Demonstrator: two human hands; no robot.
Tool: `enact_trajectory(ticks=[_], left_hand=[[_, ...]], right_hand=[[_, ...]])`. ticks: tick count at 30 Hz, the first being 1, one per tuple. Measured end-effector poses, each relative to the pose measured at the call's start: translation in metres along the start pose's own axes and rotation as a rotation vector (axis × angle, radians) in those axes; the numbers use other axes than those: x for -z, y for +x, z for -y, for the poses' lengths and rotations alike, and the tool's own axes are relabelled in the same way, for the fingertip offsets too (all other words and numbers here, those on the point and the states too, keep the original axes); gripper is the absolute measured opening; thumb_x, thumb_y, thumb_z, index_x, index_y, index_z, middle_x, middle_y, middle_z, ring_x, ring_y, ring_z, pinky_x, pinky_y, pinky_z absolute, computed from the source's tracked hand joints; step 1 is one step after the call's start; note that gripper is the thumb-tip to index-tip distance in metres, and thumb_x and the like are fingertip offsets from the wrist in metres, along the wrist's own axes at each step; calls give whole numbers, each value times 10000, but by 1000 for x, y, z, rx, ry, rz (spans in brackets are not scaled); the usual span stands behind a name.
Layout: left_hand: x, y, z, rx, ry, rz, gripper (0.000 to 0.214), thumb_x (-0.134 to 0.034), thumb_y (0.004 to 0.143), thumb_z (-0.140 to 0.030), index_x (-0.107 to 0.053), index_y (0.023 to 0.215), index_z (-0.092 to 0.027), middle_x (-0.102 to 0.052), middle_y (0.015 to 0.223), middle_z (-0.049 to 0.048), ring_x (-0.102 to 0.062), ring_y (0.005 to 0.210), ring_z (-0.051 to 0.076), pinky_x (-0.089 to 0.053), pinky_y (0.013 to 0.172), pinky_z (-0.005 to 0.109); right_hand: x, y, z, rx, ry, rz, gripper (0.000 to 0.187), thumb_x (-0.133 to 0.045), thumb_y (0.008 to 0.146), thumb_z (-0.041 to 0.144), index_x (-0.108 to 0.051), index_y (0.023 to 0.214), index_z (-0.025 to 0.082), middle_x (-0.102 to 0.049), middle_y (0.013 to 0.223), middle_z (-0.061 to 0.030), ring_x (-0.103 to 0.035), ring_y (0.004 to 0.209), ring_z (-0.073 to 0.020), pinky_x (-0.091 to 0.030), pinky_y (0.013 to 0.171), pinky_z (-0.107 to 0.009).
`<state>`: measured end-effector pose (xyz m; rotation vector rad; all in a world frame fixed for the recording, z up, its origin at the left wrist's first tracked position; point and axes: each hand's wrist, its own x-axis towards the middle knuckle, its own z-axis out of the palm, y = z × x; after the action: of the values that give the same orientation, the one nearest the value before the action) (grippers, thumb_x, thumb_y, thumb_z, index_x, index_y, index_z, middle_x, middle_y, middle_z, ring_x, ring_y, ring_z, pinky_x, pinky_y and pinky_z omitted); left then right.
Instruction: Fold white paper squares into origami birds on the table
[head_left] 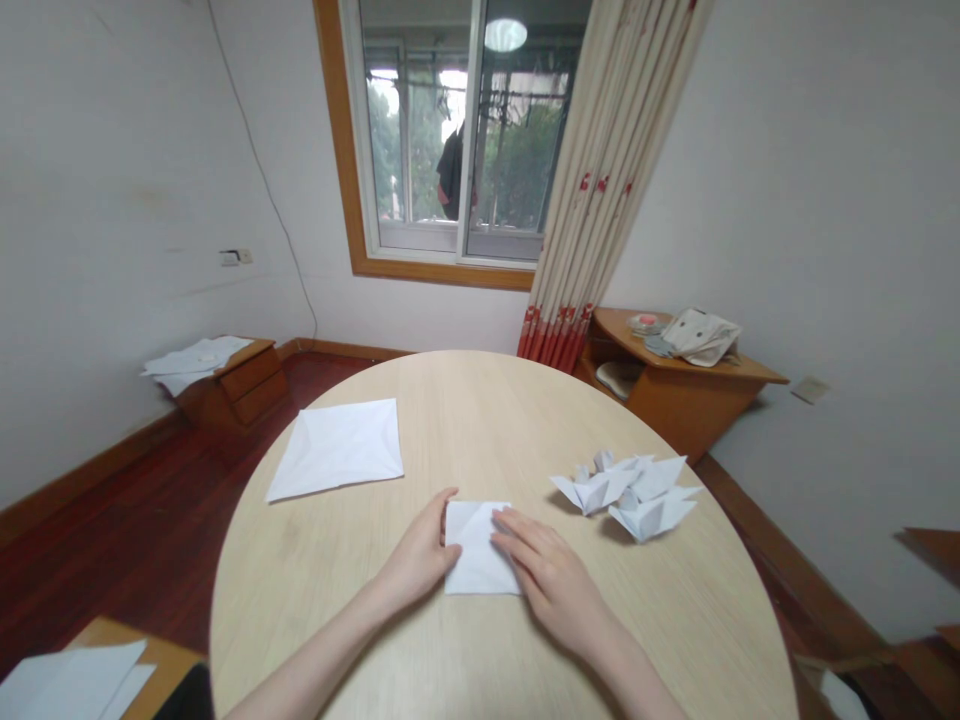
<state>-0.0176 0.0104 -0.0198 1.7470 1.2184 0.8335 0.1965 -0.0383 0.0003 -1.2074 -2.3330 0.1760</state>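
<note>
- Far left, around 9 o'clock: a wooden nightstand (240,385) with loose white paper sheets (196,360) piled on top, and more paper on a wooden surface (67,685) down at 7 o'clock. Looks like spare paper kept out of the way.
- On the round wooden table (480,375), at 10 o'clock from the hands: a big white paper square (335,450), lying flat with faint creases, within easy reach.
- Left hand (420,550): loosely curled, fingers together, pressed against the left edge of the paper. Can't tell if it's actually pinching.
- Center, 12 o'clock from the wrists: a folded paper square (476,550) flat on the table, between both hands, probably steadied by them.
- Right hand (551,585): open, fingers lying across the paper's right side, pinning it flat, no grip.
- At 2 o'clock: a heap of folded paper birds (626,497), pushed aside to leave working room.
</note>
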Motion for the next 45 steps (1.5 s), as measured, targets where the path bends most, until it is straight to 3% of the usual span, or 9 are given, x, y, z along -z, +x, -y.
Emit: enact_trajectory(ticks=[4,8,14,19,24,29,35,40,45], left_hand=[[-7,3,17,-199,123,-117,741,-563,666,-11,-377,1359,-194,-478,1292,120,-449,1235,259,-334,1074,464],[-11,2,23,-285,259,-186,624,-547,717,-1,-439,1299,-200,-472,1286,120,-433,1244,267,-345,1072,493],[-14,-6,12,-323,427,-32,378,-419,841,-4,-572,1128,-197,-625,1115,85,-591,1044,213,-493,922,386],[-11,-10,6,-299,513,78,323,-443,904,-114,-592,1185,-173,-587,1284,106,-566,1170,228,-459,1006,389],[-3,-10,10,-406,544,292,485,-478,917,-153,-415,1394,-211,-365,1496,99,-376,1357,217,-349,1108,411],[-4,-6,18,-457,699,272,505,-451,938,-120,-353,1427,-200,-281,1515,137,-265,1403,238,-264,1129,503],[-6,-2,19,-457,761,213,486,-473,948,-153,-364,1420,-188,-334,1492,144,-295,1390,238,-290,1127,469],[-3,-1,19,-432,792,209,479,-499,951,-221,-378,1413,-191,-348,1486,149,-322,1378,256,-304,1118,476],[-1,0,21,-435,764,173,481,-477,962,-269,-362,1425,-207,-356,1486,140,-310,1386,254,-292,1120,491]], right_hand=[[-10,1,-1,-43,-21,209,559,-372,873,60,-413,1412,201,-342,1502,-75,-275,1400,-218,-307,1130,-483],[-13,2,1,-100,-26,347,554,-352,908,102,-327,1456,185,-267,1526,-75,-207,1419,-223,-222,1158,-513],[-12,3,6,-145,-15,398,524,-340,949,174,-290,1470,197,-219,1540,-72,-147,1431,-215,-148,1175,-505],[-4,5,11,-157,34,404,536,-448,922,225,-345,1445,165,-204,1538,-90,-129,1435,-229,-109,1176,-512],[6,6,13,-192,108,405,644,-643,825,303,-418,1404,135,-303,1493,-150,-244,1406,-267,-197,1161,-493],[11,6,15,-265,70,452,776,-771,716,381,-465,1367,91,-334,1462,-201,-318,1372,-301,-279,1136,-447],[12,7,16,-245,8,394,524,-759,743,369,-641,1201,145,-452,1392,-205,-453,1286,-327,-409,1035,-450],[10,7,11,-200,6,377,525,-797,699,361,-665,1159,145,-490,1362,-207,-460,1277,-331,-437,1006,-431],[9,6,8,-192,23,355,329,-760,750,299,-710,1059,199,-561,1316,-153,-513,1235,-309,-468,971,-413]])
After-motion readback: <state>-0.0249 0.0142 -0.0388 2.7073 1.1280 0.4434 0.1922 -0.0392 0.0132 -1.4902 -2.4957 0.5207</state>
